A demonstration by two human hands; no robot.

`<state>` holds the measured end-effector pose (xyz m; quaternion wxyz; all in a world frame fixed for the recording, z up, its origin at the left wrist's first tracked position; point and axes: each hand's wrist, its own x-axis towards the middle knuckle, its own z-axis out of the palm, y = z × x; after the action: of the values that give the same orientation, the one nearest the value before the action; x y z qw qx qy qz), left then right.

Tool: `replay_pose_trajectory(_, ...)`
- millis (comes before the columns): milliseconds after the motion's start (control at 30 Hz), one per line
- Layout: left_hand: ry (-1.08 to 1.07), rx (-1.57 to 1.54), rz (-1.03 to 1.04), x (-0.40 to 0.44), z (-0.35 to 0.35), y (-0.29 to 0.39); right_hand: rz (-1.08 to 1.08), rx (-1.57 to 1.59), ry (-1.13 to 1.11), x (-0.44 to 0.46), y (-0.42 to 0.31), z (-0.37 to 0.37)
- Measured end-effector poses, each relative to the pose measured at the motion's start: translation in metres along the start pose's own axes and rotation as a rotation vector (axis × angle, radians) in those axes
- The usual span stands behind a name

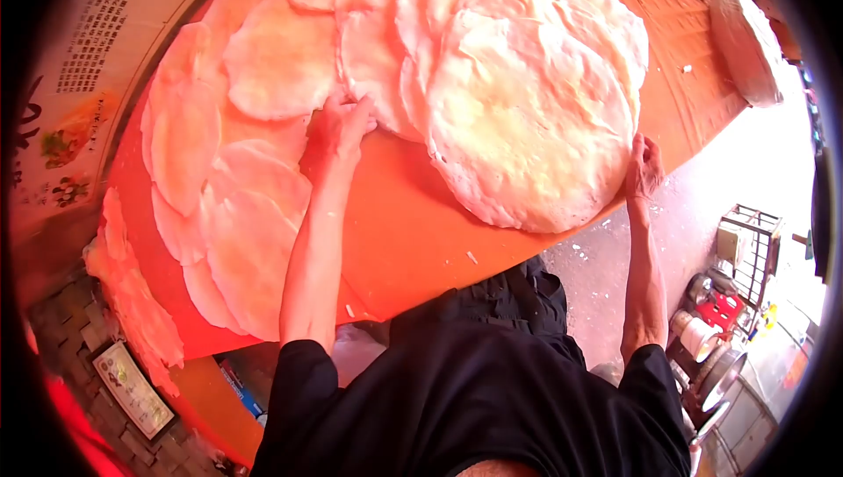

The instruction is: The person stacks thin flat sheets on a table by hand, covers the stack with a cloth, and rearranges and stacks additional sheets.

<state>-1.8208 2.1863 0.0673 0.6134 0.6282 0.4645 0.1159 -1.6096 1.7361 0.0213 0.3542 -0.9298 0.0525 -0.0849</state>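
Observation:
Several large, thin, round flatbreads lie overlapped across an orange-covered table (395,240). My left hand (341,130) is closed at the near edge of a flatbread (373,56) in the middle of the spread, fingertips pinched on its rim. To the right, a big flatbread (536,126) with a bumpy, pale surface tops a pile and reaches the table's near edge. At its right rim my right hand (645,168) is closed, fingers curled on the edge. The thumb of that hand is partly hidden.
More flatbreads (255,222) overlap on the left. A crumpled sheet (132,284) hangs over the left table edge. A pale wrapped bundle (746,47) sits at the far right. A metal rack (751,244) and pans (724,376) stand on the right. A printed banner (92,64) borders the left.

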Motion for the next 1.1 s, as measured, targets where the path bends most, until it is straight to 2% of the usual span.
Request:
replay_pose_trajectory(100,0.060,-0.389,-0.220,0.021,0.005,-0.007,-0.072,-0.008,0.088,-0.002,0.013,0.013)
replay_pose_trajectory(133,0.084,-0.330,-0.276,0.016,0.012,0.008,-0.082,0.003,0.091,-0.002,0.014,0.012)
replay_pose_trajectory(233,0.090,-0.019,-0.084,0.022,0.021,0.007,-0.121,0.011,0.104,-0.002,0.018,0.010)
replay_pose_trajectory(267,0.173,0.529,0.143,0.002,0.021,0.034,-0.132,0.007,0.109,-0.002,0.017,0.011)
replay_pose_trajectory(367,0.151,0.374,0.385,0.006,0.026,0.033,-0.129,-0.004,0.088,-0.001,0.021,0.011)
replay_pose_trajectory(400,0.075,0.264,0.404,0.006,0.025,0.036,-0.124,-0.008,0.070,-0.002,0.023,0.011)
replay_pose_trajectory(500,0.033,-0.042,0.605,0.009,0.015,0.058,-0.130,0.023,0.085,-0.002,0.025,0.012)
replay_pose_trajectory(567,0.055,-0.035,0.680,0.008,-0.020,0.102,-0.154,0.025,0.112,-0.004,0.017,0.010)
replay_pose_trajectory(633,0.169,0.089,0.756,-0.029,-0.023,0.177,-0.159,0.021,0.121,-0.004,0.015,0.007)
replay_pose_trajectory(700,-0.059,0.197,0.688,-0.027,-0.036,0.219,-0.156,0.014,0.109,-0.004,0.016,0.010)
replay_pose_trajectory(767,-0.122,0.344,0.772,-0.025,-0.017,0.256,-0.161,0.008,0.099,-0.003,0.020,0.010)
replay_pose_trajectory(833,-0.305,0.096,0.798,-0.052,0.012,0.284,-0.171,-0.001,0.103,-0.004,0.019,0.010)
replay_pose_trajectory(900,-0.390,-0.063,0.807,-0.081,0.036,0.294,-0.184,0.006,0.103,-0.004,0.018,0.009)
replay_pose_trajectory(1033,-0.416,-0.287,0.683,-0.090,0.033,0.277,-0.189,0.018,0.099,-0.004,0.018,0.009)
replay_pose_trajectory(1100,-0.378,-0.368,0.494,-0.075,0.021,0.233,-0.197,-0.004,0.103,-0.002,0.023,0.011)
